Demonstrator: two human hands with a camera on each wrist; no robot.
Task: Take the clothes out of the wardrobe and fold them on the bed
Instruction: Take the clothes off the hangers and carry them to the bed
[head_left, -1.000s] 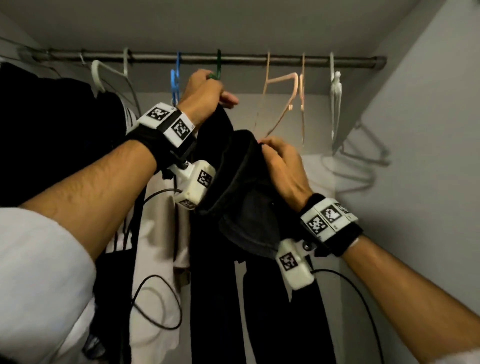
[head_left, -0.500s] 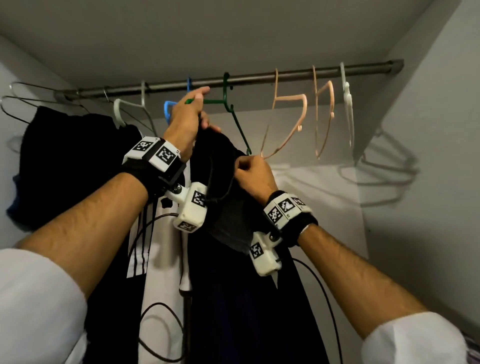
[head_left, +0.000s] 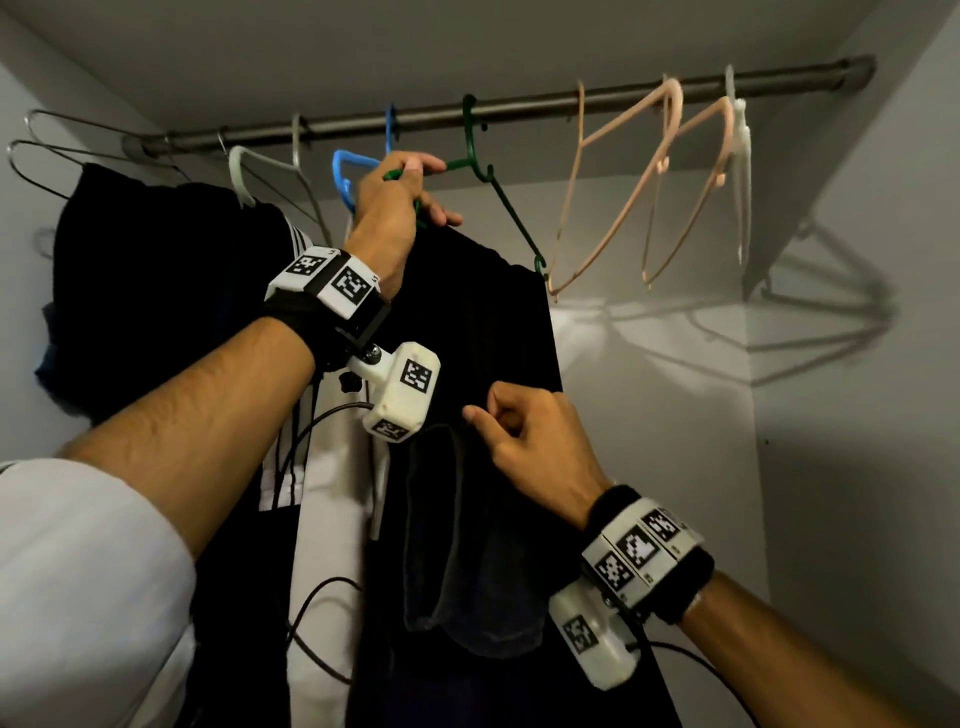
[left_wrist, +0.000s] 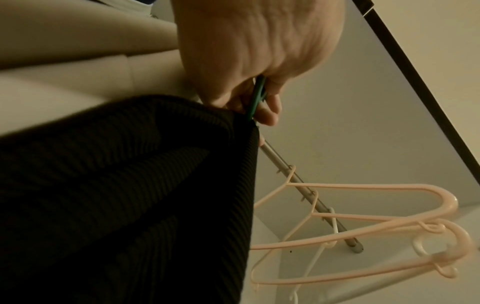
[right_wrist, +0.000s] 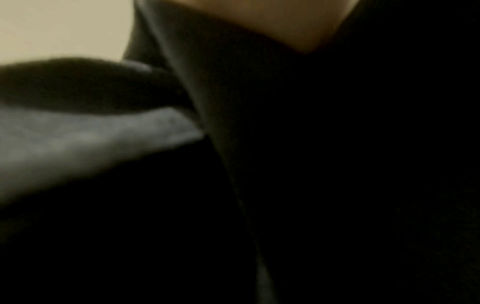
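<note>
Freeing the black garment (head_left: 483, 332) from its green hanger (head_left: 506, 208)

Left hand (head_left: 387, 208) gripped hanger and cloth at the rail (head_left: 519, 111) — right hand (head_left: 524, 441) pinched a fold lower down; next, probably, slide the garment off.

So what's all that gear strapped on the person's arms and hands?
Both hands, left and right, are bare. Each wrist wears a black band topped with white blocks printed with black-and-white square codes. A white camera box hangs beneath each wrist, trailing a black cable. White sleeves are pushed up.
</note>
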